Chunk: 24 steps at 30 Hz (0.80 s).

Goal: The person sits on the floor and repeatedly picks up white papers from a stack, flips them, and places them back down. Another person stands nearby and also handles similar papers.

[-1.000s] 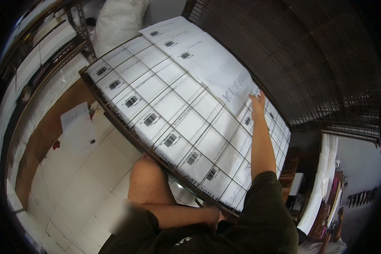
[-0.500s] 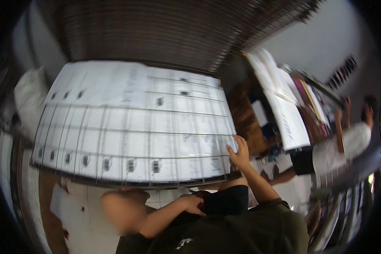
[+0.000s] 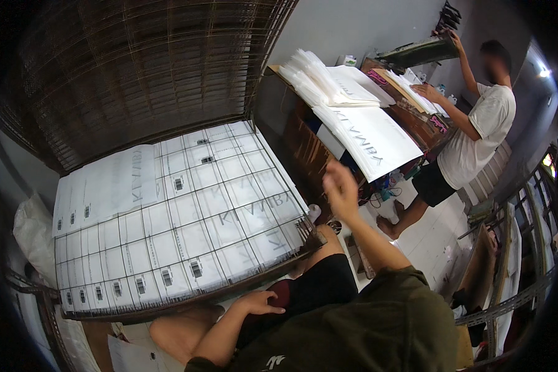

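Note:
My right hand (image 3: 341, 191) is raised off the rack, fingers loosely stretched and nothing visible in them. It hovers between the wire drying rack (image 3: 144, 303) and a stack of thin white printed sheets (image 3: 371, 139) on a side table, appearing apart from both. My left hand (image 3: 258, 302) lies on my lap with its fingers loosely extended, holding nothing visible. Overlapping white printed sheets (image 3: 198, 232) cover the rack level in front of me, seen with grid wires across them. One sheet (image 3: 108, 183) lies over the far left part.
More wire rack levels (image 3: 155, 74) stand tilted up behind. A pile of translucent sheets (image 3: 313, 77) shares the side table. Beyond, a co-worker in a white shirt (image 3: 487, 115) holds up a frame (image 3: 418, 53). A white sack (image 3: 34, 229) sits left; metal shelving (image 3: 508, 304) stands right.
My view has swung to the right. My right hand has left the rack's right edge and risen toward the side table. My left hand stays on my lap.

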Tool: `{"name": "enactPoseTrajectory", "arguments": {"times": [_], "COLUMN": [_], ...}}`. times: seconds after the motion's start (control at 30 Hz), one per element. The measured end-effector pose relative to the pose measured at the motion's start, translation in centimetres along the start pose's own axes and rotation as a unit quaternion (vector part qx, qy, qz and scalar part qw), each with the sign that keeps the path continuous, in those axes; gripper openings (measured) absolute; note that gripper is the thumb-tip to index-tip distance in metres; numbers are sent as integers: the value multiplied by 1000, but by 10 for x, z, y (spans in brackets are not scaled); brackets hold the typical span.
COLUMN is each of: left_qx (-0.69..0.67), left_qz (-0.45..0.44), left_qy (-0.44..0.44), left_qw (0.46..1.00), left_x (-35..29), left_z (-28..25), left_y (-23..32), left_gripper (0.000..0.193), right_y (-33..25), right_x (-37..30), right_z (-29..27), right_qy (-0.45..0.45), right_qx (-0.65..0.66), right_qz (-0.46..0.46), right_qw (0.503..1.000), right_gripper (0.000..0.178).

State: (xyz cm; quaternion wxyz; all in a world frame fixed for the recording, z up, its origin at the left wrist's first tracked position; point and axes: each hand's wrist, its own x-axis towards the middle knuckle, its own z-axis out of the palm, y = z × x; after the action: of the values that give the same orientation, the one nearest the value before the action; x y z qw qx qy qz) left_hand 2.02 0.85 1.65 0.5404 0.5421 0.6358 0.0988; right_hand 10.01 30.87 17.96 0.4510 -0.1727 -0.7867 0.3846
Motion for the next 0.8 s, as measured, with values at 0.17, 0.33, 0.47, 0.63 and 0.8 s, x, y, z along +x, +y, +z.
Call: {"name": "enactPoseTrajectory", "arguments": {"times": [0.17,0.33,0.47,0.63,0.8], "left_qx": [-11,-8,15,10,10], "left_qz": [0,0,18,18,35], "left_qy": [20,25,62,22,69], "left_qw": [1000,1000,998,1000,997], "left_x": [0,-4,5,7,6], "left_z": [6,-4,2,-9,2], "left_y": [-8,-2,-12,-6,-14], "left_gripper": [88,89,88,88,83], "right_y": [0,76,91,111,103], "right_x": [126,198,205,229,262], "right_z": [-73,-149,-141,-109,-92], "right_qy": [240,272,335,381,440], "right_qx": [163,329,449,396,158], "right_qz": [67,180,226,197,14], "right_qw": [955,886,797,812,884], "right_gripper": [55,104,108,65,55]}}
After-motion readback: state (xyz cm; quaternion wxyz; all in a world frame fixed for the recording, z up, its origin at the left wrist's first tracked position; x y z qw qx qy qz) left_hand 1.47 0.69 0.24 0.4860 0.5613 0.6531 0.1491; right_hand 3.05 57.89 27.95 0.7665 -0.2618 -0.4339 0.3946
